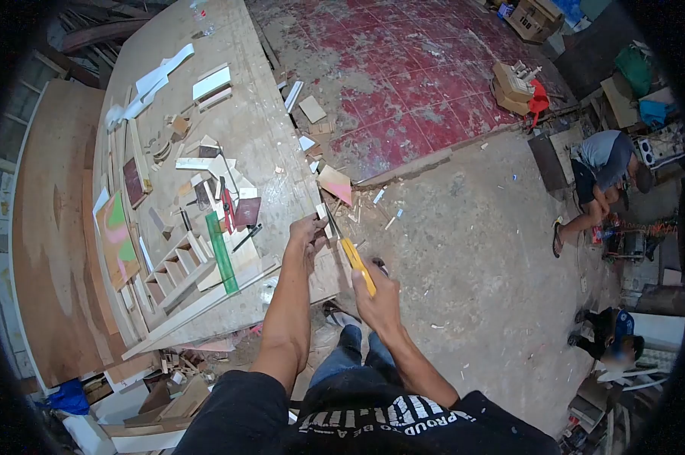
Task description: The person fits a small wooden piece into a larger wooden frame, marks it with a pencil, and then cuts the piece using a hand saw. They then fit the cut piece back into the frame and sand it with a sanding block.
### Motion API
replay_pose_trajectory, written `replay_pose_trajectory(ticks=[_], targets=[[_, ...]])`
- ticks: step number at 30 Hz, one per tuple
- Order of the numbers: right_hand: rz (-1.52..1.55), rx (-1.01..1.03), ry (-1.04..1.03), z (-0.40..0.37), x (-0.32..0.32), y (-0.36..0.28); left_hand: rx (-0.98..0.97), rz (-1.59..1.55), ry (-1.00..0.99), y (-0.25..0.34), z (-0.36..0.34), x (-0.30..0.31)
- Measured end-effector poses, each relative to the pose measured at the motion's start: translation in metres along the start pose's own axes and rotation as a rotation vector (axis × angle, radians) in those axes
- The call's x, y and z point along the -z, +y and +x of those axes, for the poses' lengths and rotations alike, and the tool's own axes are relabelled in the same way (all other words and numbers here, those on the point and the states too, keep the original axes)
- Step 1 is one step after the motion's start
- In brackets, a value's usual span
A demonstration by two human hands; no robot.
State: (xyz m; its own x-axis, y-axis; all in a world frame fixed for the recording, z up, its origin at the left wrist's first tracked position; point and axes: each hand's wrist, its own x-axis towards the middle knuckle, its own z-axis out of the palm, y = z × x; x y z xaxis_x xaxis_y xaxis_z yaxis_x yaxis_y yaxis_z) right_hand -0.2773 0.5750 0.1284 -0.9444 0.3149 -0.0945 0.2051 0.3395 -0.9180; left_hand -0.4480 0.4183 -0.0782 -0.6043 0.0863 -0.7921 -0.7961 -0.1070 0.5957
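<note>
My right hand (pixel 378 296) is closed around a yellow utility knife (pixel 356 264). Its thin dark blade points up and left, toward my left hand (pixel 307 232). Between the fingers of that left hand is a small pale piece of wood (pixel 322 211), held at the worktable's right edge, with the blade beside or against it. Whether they touch is too small to tell. On the table, left of my left hand, lie a green ruler (pixel 222 254), red-handled pliers (pixel 227 203) and a dark pen-like tool (pixel 247 236).
The plywood worktable (pixel 259 114) carries wood offcuts, a small slatted wooden frame (pixel 177 271) and white paper strips (pixel 160 72). Scraps litter the concrete floor (pixel 463 250) and red tiles (pixel 403 83). One person (pixel 604 163) bends at the right; another person (pixel 615 334) is below.
</note>
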Motion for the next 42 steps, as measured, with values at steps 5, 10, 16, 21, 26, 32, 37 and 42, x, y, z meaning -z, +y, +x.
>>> replay_pose_trajectory(ticks=[5, 10, 16, 21, 26, 32, 37, 42], targets=[[-0.010, -0.083, -0.048, 0.008, -0.004, -0.001, 0.017, 0.016, 0.050, 0.001, -0.010, -0.003], [-0.080, -0.068, -0.095, 0.017, -0.008, -0.017, -0.007, 0.000, 0.094, -0.005, -0.004, -0.001], [0.028, -0.145, -0.087, 0.006, 0.007, -0.028, 0.019, -0.038, 0.056, 0.006, -0.016, -0.006], [-0.085, -0.011, -0.086, 0.015, 0.002, -0.017, -0.010, -0.173, 0.021, 0.007, -0.026, -0.011], [-0.017, -0.089, -0.081, -0.002, 0.024, -0.034, -0.009, -0.035, 0.008, 0.010, -0.025, -0.012], [-0.031, -0.064, -0.119, 0.032, 0.007, -0.022, -0.013, 0.084, 0.120, 0.015, -0.029, -0.014], [0.051, -0.106, -0.073, 0.022, 0.022, -0.028, 0.026, -0.064, 0.068, 0.002, -0.016, -0.008], [-0.121, -0.077, -0.139, 0.060, -0.016, -0.006, -0.018, 0.051, 0.116, -0.002, -0.002, -0.008]])
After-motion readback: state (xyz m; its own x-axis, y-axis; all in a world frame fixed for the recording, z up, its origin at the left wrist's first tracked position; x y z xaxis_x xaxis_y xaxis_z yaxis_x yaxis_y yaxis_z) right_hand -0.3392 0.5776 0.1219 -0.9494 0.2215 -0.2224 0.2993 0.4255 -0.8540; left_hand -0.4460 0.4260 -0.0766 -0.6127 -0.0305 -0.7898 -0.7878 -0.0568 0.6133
